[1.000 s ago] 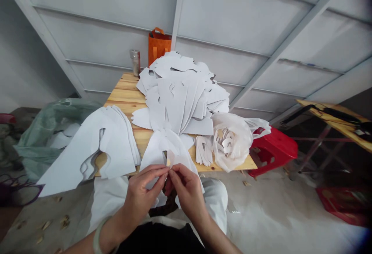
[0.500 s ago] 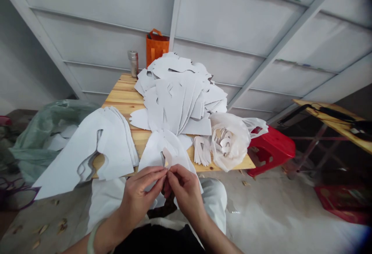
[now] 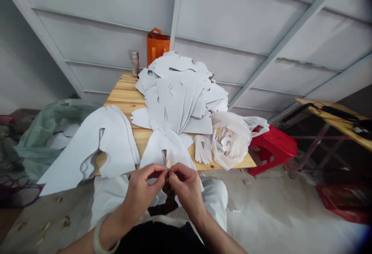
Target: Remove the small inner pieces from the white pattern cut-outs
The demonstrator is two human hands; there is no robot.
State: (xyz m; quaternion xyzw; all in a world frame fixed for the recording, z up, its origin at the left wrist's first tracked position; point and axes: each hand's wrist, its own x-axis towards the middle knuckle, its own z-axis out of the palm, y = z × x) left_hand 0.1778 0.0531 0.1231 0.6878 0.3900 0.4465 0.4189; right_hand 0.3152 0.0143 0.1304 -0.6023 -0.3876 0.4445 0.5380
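Note:
My left hand [image 3: 145, 188] and my right hand [image 3: 186, 186] meet at the table's near edge, fingertips pinched together. Between them stands a small pale beige strip [image 3: 170, 157], partly hidden by the fingers. Beneath it lies a white cut-out shoe-upper-like piece [image 3: 157, 141], with a slot in its middle and its lower end hanging over the edge. A larger fanned pile of similar white pieces [image 3: 174, 99] is heaped behind. To the right of my hands sits a small stack of pale curved strips [image 3: 202, 149]. Left of them, another stack of white pieces [image 3: 116, 141] overhangs the edge.
A white plastic bag [image 3: 229, 130] of small strips sits at the wooden table's [image 3: 124, 91] right corner. Behind are an orange bag [image 3: 157, 46] and a lidded bottle [image 3: 134, 63]. A green bag [image 3: 37, 141] is at left, a red stool [image 3: 273, 145] at right.
Both hands stay together at the beige strip, which now stands more upright and shows less above the fingers. The left fingers are a little more bent. The view has shifted slightly.

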